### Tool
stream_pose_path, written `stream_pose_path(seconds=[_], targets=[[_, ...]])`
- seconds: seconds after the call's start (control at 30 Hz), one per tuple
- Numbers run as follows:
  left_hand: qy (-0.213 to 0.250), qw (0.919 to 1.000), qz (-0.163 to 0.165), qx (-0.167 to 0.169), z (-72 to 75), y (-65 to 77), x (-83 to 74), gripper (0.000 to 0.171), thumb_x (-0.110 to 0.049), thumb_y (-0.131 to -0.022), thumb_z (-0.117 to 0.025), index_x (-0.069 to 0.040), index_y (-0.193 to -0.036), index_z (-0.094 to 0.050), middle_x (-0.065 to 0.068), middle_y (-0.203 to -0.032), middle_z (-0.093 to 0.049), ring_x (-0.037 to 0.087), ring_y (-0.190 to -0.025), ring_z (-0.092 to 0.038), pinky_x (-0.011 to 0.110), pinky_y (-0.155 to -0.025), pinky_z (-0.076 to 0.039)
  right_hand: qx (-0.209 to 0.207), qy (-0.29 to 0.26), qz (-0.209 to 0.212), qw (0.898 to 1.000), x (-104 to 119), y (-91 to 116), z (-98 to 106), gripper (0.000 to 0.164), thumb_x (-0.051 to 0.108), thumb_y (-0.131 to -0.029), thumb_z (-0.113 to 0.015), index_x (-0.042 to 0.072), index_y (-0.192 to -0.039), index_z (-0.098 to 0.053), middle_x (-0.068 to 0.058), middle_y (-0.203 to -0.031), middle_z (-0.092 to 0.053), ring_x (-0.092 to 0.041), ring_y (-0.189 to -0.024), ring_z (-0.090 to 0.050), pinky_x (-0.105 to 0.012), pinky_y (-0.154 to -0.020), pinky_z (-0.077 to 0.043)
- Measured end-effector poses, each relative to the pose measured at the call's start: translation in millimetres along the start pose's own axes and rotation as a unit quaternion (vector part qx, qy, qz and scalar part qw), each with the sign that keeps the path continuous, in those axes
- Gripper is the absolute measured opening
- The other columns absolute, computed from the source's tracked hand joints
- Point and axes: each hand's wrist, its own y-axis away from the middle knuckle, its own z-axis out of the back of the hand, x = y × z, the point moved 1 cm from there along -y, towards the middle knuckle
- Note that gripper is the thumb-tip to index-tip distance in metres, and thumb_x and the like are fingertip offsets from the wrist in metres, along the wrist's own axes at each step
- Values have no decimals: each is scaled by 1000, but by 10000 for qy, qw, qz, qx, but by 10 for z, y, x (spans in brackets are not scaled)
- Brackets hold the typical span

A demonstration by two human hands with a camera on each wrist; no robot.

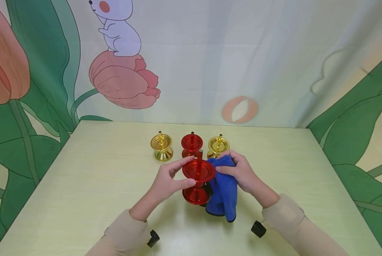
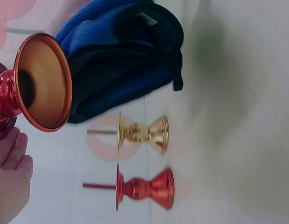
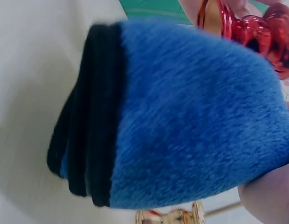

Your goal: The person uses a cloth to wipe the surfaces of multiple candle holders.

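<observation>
My left hand (image 1: pixel 171 179) grips a red metal candle holder (image 1: pixel 195 196) by its dish, thumb at the near side and fingers at the far side. The holder is lifted above the table, spike up; the left wrist view shows its hollow base (image 2: pixel 49 79) from below. A blue cloth (image 1: pixel 223 192) with dark edging hangs folded from my right hand (image 1: pixel 242 172), pinched between thumb and fingers. It lies close against the right side of the holder. In the right wrist view the cloth (image 3: pixel 191 112) hides most of the right fingers.
Behind my hands stand a gold candle holder (image 1: pixel 163 154), a smaller-looking red one (image 1: pixel 189 153) and another gold one (image 1: pixel 215 145), in a row on the pale table (image 1: pixel 91 185). A printed curtain (image 1: pixel 191 64) hangs at the table's far edge.
</observation>
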Motion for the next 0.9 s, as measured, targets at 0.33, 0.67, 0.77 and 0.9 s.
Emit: stream_pose_path(seconds=[0.33,0.67,0.77,0.9], targets=[[-800,9882,260,-1279,349,-5,70,60,-14,-71,-73,-6,-125,-50,9,-119,-58,17,-119,-47,42,-101,-34,-661,884,148,9938,72,97,378,20,10,-77,-66,17,-93,-56,6,-90,-55,-12,-87,-54,-24,-77,-46],[-1030,9570,594,-2647,733,-5,184,61,-24,-73,-72,-13,-128,-47,4,-129,-50,13,-125,-39,39,-105,-30,-1352,860,599,9853,109,291,872,19,11,-81,-62,14,-99,-57,12,-95,-57,-2,-85,-55,-15,-69,-49],[-1102,9441,800,-3001,845,-15,244,62,-28,-74,-71,-14,-129,-46,3,-131,-48,14,-126,-38,39,-104,-30,-1587,906,707,9806,68,356,1019,19,10,-82,-62,13,-100,-57,14,-93,-59,-1,-82,-56,-14,-67,-49],[-1244,9271,1008,-3389,989,-25,366,66,-34,-72,-72,-16,-129,-46,2,-132,-47,14,-127,-37,39,-104,-30,-1936,1156,745,9714,19,428,1183,19,9,-82,-61,13,-100,-57,16,-92,-58,2,-81,-56,-12,-66,-48]])
